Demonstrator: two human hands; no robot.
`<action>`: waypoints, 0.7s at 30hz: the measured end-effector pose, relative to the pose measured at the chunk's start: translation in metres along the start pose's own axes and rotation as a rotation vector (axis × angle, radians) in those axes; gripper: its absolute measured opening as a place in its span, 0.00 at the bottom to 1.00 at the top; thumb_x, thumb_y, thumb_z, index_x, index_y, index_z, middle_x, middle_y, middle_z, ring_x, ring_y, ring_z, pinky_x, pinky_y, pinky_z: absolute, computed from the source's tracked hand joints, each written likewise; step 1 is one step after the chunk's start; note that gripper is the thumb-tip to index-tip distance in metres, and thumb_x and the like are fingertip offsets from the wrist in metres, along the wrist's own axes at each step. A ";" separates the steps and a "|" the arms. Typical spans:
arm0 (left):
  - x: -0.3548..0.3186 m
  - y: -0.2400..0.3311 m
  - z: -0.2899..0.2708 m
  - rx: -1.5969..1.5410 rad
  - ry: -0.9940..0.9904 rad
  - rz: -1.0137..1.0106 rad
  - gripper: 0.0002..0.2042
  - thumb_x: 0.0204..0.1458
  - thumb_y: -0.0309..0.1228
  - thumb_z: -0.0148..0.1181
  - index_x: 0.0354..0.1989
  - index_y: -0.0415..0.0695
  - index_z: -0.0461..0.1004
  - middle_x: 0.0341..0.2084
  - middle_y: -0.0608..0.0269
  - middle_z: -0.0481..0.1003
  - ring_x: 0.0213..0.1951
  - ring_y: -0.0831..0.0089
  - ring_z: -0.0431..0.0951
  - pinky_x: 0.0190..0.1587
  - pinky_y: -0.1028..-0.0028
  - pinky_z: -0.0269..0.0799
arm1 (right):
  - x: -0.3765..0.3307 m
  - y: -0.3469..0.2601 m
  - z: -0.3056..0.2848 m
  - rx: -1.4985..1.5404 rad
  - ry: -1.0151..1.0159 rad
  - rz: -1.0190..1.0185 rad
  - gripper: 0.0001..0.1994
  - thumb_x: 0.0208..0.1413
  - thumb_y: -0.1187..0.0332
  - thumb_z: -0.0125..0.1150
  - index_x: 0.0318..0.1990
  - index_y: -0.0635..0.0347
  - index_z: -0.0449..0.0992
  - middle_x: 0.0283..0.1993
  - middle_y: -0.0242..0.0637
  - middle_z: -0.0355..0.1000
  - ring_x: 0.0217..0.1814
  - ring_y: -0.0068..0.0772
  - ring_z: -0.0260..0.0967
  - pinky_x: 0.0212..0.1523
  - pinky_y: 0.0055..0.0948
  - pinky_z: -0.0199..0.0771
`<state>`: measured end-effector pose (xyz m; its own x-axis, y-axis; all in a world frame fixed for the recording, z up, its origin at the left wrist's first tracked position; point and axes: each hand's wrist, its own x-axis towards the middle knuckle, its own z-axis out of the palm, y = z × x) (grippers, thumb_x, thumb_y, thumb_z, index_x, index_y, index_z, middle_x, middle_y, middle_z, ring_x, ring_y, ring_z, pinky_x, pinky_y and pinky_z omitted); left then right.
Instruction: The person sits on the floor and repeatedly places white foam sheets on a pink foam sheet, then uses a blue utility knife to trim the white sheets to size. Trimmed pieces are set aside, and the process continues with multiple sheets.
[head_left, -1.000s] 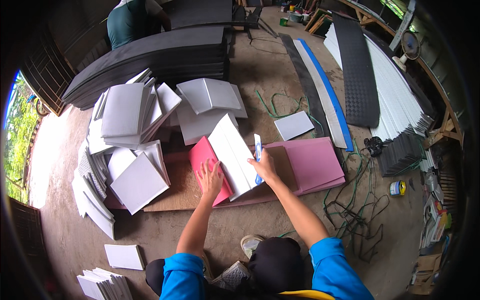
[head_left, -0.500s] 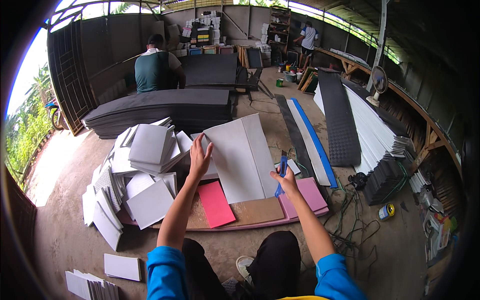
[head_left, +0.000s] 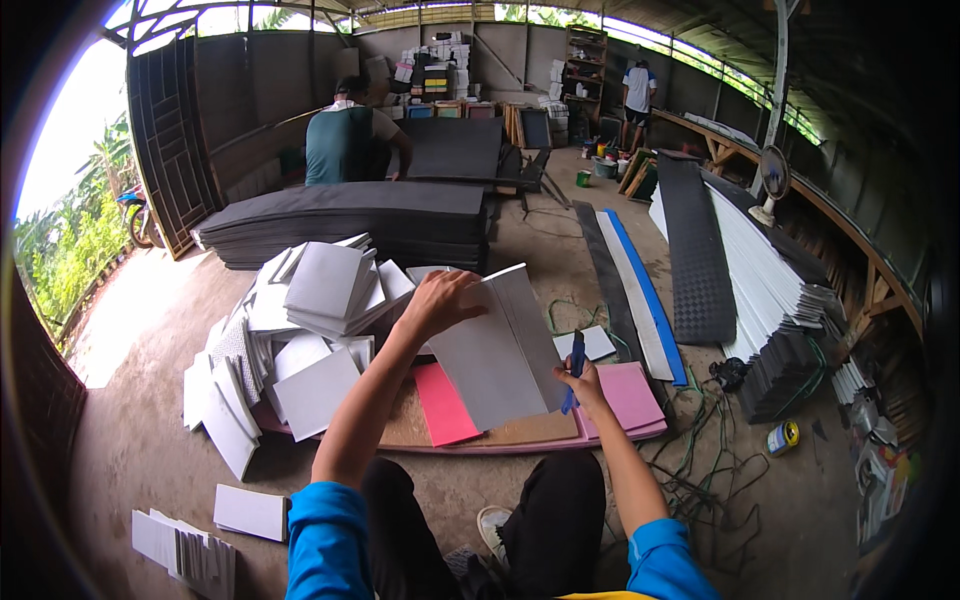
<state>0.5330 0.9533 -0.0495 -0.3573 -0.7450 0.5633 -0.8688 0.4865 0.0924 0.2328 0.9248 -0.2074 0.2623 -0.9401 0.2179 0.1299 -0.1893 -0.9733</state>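
My left hand (head_left: 440,303) grips the far left edge of a white foam sheet (head_left: 495,360), which is tilted up on its near end. A lengthwise line divides off a narrower strip (head_left: 528,325) on the sheet's right side. In my right hand (head_left: 582,385) is a blue utility knife (head_left: 576,365), held upright by the sheet's right edge. Under the sheet lie a red foam piece (head_left: 440,400), a brown board (head_left: 400,428) and a pink foam sheet (head_left: 632,392). A small white piece (head_left: 590,343) lies just beyond the knife.
White foam pieces (head_left: 320,280) are heaped at the left, before a stack of black sheets (head_left: 340,225). Long strips (head_left: 640,290), green cords (head_left: 690,440) and a yellow can (head_left: 783,438) lie to the right. One person (head_left: 345,140) sits beyond; another (head_left: 638,95) stands at the back.
The white sheet has been lifted at its far edge and drawn nearer, covering part of the red piece. My left hand now grips its edge instead of resting flat. The view has shifted slightly.
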 end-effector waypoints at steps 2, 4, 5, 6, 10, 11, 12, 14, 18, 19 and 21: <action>-0.001 0.016 0.016 -0.198 -0.176 -0.246 0.20 0.48 0.42 0.57 0.44 0.42 0.64 0.32 0.48 0.75 0.37 0.48 0.75 0.39 0.58 0.69 | 0.002 0.012 -0.003 -0.164 -0.015 -0.029 0.12 0.43 0.72 0.67 0.32 0.57 0.68 0.29 0.27 0.67 0.31 0.21 0.64 0.35 0.24 0.63; -0.010 0.014 0.049 -0.199 -0.149 -0.287 0.20 0.49 0.41 0.57 0.44 0.42 0.62 0.30 0.44 0.74 0.35 0.45 0.74 0.36 0.55 0.69 | 0.004 0.020 -0.003 -0.439 0.110 -0.003 0.12 0.43 0.72 0.66 0.33 0.60 0.68 0.30 0.31 0.68 0.33 0.25 0.66 0.37 0.26 0.64; -0.015 0.016 0.065 -0.215 -0.135 -0.331 0.20 0.49 0.40 0.56 0.45 0.42 0.60 0.31 0.44 0.74 0.36 0.45 0.74 0.36 0.55 0.69 | 0.006 0.021 -0.004 -0.578 0.172 0.009 0.12 0.43 0.72 0.65 0.34 0.62 0.68 0.31 0.32 0.69 0.34 0.27 0.68 0.38 0.27 0.65; -0.020 0.019 0.083 -0.211 -0.055 -0.307 0.19 0.50 0.41 0.56 0.44 0.43 0.60 0.32 0.46 0.74 0.34 0.45 0.74 0.34 0.54 0.69 | 0.011 0.021 -0.006 -0.458 0.258 0.137 0.11 0.43 0.72 0.61 0.35 0.63 0.69 0.32 0.36 0.72 0.35 0.31 0.70 0.40 0.28 0.66; -0.020 0.039 0.146 -0.198 0.003 -0.313 0.19 0.49 0.41 0.56 0.43 0.44 0.59 0.34 0.52 0.73 0.33 0.50 0.75 0.32 0.56 0.70 | 0.020 0.027 -0.035 -0.300 0.424 0.233 0.12 0.47 0.75 0.54 0.39 0.59 0.62 0.34 0.38 0.66 0.36 0.34 0.70 0.36 0.33 0.69; -0.018 0.043 0.159 -0.163 0.003 -0.292 0.19 0.49 0.40 0.56 0.43 0.45 0.59 0.34 0.54 0.73 0.34 0.52 0.75 0.32 0.57 0.70 | 0.020 0.026 -0.039 -0.209 0.435 0.262 0.13 0.47 0.76 0.52 0.40 0.58 0.60 0.35 0.39 0.65 0.36 0.36 0.70 0.35 0.35 0.71; -0.016 0.047 0.171 -0.129 0.004 -0.270 0.18 0.49 0.40 0.56 0.43 0.45 0.60 0.33 0.55 0.72 0.34 0.54 0.75 0.33 0.58 0.69 | 0.020 0.025 -0.044 -0.118 0.448 0.288 0.14 0.48 0.77 0.51 0.42 0.57 0.58 0.36 0.40 0.64 0.36 0.39 0.70 0.35 0.37 0.72; -0.037 0.033 0.187 0.014 -0.087 -0.278 0.18 0.48 0.39 0.57 0.44 0.47 0.60 0.31 0.59 0.71 0.36 0.60 0.76 0.35 0.61 0.68 | 0.007 0.014 -0.012 0.278 0.273 0.466 0.19 0.48 0.79 0.49 0.46 0.57 0.52 0.40 0.44 0.61 0.39 0.42 0.68 0.39 0.42 0.72; -0.022 0.047 0.204 0.035 -0.169 -0.179 0.17 0.50 0.38 0.54 0.45 0.46 0.61 0.33 0.58 0.70 0.36 0.59 0.76 0.36 0.60 0.68 | 0.008 0.018 -0.030 0.426 0.137 0.489 0.24 0.47 0.85 0.44 0.49 0.55 0.46 0.42 0.44 0.58 0.39 0.47 0.68 0.38 0.48 0.74; -0.020 0.045 0.206 0.056 -0.193 -0.148 0.17 0.50 0.38 0.54 0.45 0.46 0.61 0.33 0.58 0.70 0.36 0.60 0.76 0.36 0.60 0.68 | 0.007 0.020 -0.030 0.409 0.089 0.470 0.24 0.47 0.86 0.43 0.50 0.56 0.46 0.42 0.44 0.57 0.38 0.47 0.68 0.38 0.47 0.73; -0.018 0.039 0.208 0.096 -0.225 -0.108 0.17 0.50 0.38 0.54 0.46 0.47 0.61 0.33 0.59 0.70 0.36 0.60 0.76 0.36 0.61 0.68 | 0.012 0.022 -0.029 0.371 0.074 0.448 0.23 0.48 0.87 0.42 0.51 0.57 0.50 0.44 0.44 0.60 0.37 0.43 0.69 0.37 0.39 0.73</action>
<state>0.4339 0.8911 -0.2272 -0.3182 -0.8783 0.3570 -0.9308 0.3608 0.0581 0.2116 0.9008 -0.2280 0.3027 -0.9255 -0.2277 0.3512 0.3304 -0.8761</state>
